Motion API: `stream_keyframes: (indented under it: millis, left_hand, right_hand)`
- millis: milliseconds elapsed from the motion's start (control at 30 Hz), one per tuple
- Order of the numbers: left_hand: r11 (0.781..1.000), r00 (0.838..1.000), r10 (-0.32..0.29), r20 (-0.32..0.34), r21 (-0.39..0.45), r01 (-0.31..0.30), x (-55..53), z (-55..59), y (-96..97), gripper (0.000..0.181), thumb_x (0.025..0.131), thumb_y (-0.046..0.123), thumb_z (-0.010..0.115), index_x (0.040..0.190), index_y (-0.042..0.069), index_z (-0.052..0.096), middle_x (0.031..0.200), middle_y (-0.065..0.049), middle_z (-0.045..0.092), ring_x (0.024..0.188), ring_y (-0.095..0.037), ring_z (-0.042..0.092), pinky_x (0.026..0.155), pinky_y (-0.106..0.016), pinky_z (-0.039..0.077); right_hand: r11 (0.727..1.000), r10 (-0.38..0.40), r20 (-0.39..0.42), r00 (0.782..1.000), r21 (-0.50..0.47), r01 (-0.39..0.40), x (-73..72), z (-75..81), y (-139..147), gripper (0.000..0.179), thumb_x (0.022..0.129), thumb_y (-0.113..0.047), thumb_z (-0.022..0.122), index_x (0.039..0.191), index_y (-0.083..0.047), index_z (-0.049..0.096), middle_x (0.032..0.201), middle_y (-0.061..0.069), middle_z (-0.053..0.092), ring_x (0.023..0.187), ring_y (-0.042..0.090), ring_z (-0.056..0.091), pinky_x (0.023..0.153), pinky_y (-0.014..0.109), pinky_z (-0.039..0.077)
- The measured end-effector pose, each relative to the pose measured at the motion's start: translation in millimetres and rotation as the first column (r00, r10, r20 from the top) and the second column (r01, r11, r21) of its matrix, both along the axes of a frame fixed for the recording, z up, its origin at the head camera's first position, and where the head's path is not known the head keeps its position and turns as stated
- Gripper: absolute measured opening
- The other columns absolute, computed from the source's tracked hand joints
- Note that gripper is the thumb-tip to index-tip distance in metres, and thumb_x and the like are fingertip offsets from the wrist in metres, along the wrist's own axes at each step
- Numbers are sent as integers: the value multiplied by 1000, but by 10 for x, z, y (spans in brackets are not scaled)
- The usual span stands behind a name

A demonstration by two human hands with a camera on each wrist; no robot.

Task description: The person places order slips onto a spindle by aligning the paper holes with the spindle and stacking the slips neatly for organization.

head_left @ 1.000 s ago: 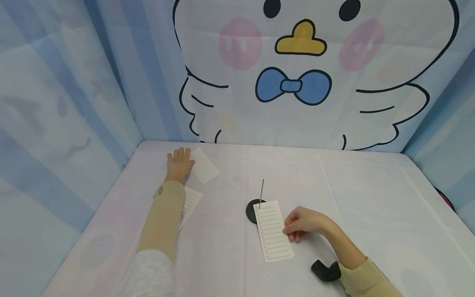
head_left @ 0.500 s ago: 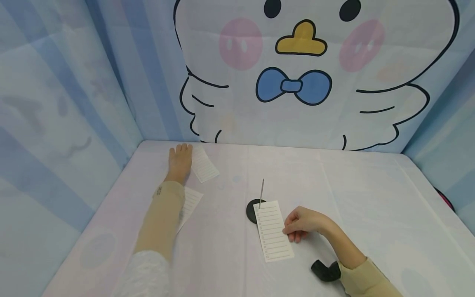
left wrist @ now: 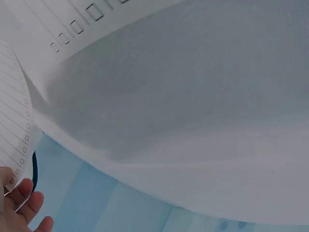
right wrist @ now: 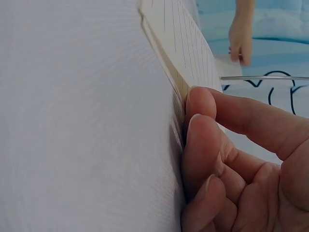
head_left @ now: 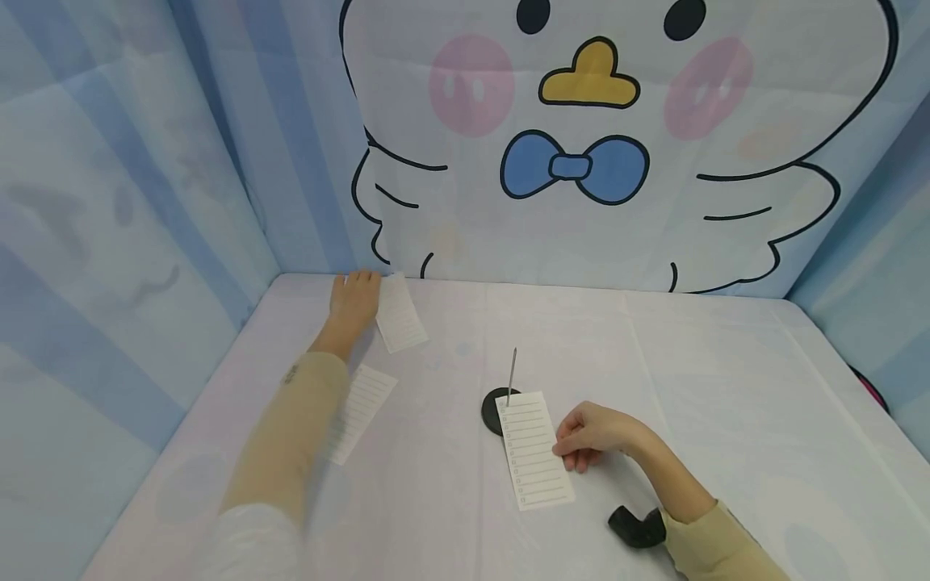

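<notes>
At the far left of the table, my left hand [head_left: 356, 300] pinches the far corner of a lined checklist slip [head_left: 402, 319]. The left wrist view shows that slip [left wrist: 12, 116] lifted and bent, its corner between thumb and fingers. My right hand [head_left: 594, 436] pinches the right edge of lined slips [head_left: 536, 456] whose top is pierced by a thin upright metal spike [head_left: 512, 371]. Layered paper edges show at the right fingertips [right wrist: 200, 104] in the right wrist view. The spike rises from a round black base [head_left: 491, 411], partly hidden under the paper.
Another lined slip [head_left: 363, 407] lies on the white tablecloth [head_left: 436, 500] beside my left sleeve. A black curved piece [head_left: 635, 528] sits against my right cuff. Printed cloth walls [head_left: 574, 234] close off the back and both sides.
My left hand has moved farther back, its fingers going from spread flat to gripping the far slip's corner. The slip has turned slightly and lifted. My right hand stays in place.
</notes>
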State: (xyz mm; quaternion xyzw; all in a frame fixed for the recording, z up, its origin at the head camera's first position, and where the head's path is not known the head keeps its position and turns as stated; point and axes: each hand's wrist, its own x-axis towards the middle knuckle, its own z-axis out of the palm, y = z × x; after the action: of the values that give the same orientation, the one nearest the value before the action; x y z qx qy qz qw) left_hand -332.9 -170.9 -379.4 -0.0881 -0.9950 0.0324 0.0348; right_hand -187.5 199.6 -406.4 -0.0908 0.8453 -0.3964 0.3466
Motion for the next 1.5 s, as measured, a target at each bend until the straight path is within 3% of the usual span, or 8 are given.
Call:
stream_keyframes:
  millis: [267, 433, 667, 800, 1000, 1133, 1333, 1500]
  left_hand:
    - [999, 1000, -19, -2, 37, 19, 86, 207, 56, 37, 98, 9, 37, 133, -3, 38, 132, -21, 45, 121, -37, 41, 100, -51, 28]
    - [992, 999, -27, -20, 124, 30, 151, 336, 76, 36, 98, 12, 39, 131, -1, 43, 121, -20, 55, 110, -36, 52, 95, -51, 34]
    - [947, 995, -58, 76, 321, 31, 282, 590, 66, 20, 97, 14, 43, 108, 1, 55, 93, -15, 61, 78, -28, 56, 70, -41, 43]
    - [880, 983, -70, 169, 474, -19, 338, 689, 56, 19, 97, 16, 44, 105, 1, 53, 93, -15, 60, 77, -25, 53, 65, -35, 41]
    - [729, 963, -126, 237, 680, -71, 388, 782, 23, 17, 95, 14, 46, 100, -1, 51, 86, -16, 60, 72, -22, 51, 66, -33, 41]
    - [655, 950, -148, 276, 747, -115, 431, 847, 9, 20, 95, 15, 48, 105, -2, 51, 87, -13, 61, 75, -23, 52, 74, -34, 41]
    - [570, 939, -182, 293, 809, -142, 498, 949, 58, 22, 94, 18, 51, 105, -1, 51, 83, -7, 60, 75, -21, 53, 74, -27, 43]
    - [492, 927, -229, 297, 857, -153, 555, 1035, 182, 23, 93, 19, 54, 105, 0, 52, 80, -4, 59, 72, -16, 54, 75, -27, 45]
  right_hand:
    - [1000, 6, -5, 1000, -3, -6, -3, 21, -6, 15, 81, -13, 66, 70, -4, 61, 55, 1, 59, 46, 8, 53, 44, 19, 37]
    - [1000, 8, -14, 1000, -9, -8, 8, 44, -15, 15, 81, -13, 66, 72, -3, 62, 56, 1, 60, 46, 8, 54, 44, 20, 37]
    - [1000, 11, -33, 999, -5, -11, 23, 68, -21, 15, 82, -13, 66, 72, -2, 61, 56, 2, 60, 47, 8, 54, 44, 20, 36]
    - [1000, 11, -50, 999, 6, -10, 31, 74, -18, 16, 82, -14, 66, 72, -2, 62, 56, 2, 60, 47, 9, 54, 45, 21, 37]
    - [1000, 11, -79, 997, 29, -9, 50, 94, -15, 16, 82, -15, 66, 72, -3, 64, 56, 1, 60, 47, 9, 53, 45, 21, 35]
    - [999, 6, -101, 995, 46, -1, 56, 114, -9, 15, 83, -15, 65, 74, -3, 65, 57, 2, 60, 48, 10, 55, 46, 22, 36]
    - [998, -7, -139, 990, 64, 16, 24, 195, 40, 14, 84, -16, 63, 79, -3, 66, 62, 4, 63, 54, 14, 57, 49, 27, 42]
    - [998, -69, -245, 967, -13, 68, -64, 377, 116, 26, 88, -23, 60, 96, 2, 64, 77, 7, 65, 68, 18, 59, 61, 31, 49]
